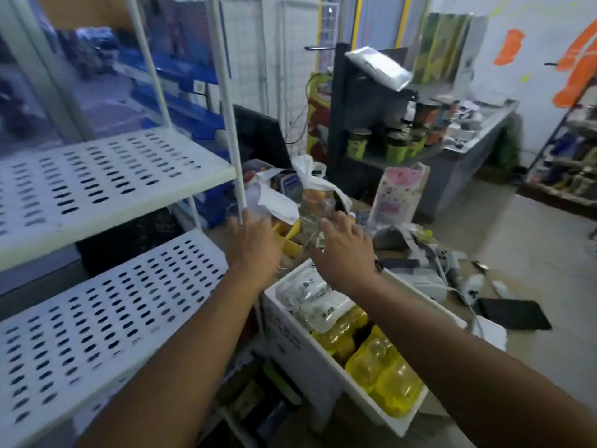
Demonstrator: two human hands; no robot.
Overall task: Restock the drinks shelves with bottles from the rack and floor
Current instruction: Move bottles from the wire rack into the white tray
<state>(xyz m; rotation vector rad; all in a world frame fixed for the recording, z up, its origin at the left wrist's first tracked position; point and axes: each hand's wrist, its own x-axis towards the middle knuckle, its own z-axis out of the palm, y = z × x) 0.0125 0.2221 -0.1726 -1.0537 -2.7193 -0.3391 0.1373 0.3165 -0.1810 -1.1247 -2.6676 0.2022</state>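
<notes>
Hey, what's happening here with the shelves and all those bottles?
A person reaches both arms forward beside a white perforated shelf unit. The left hand and right hand are on either side of a clear bottle among the counter clutter; blur hides whether either one grips it. Below the arms, a white box holds yellow-wrapped bottle packs.

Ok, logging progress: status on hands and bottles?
Left hand, right hand both stretched forward, grips blurred. Clear bottle against right hand. Rack post beside left hand.
</notes>
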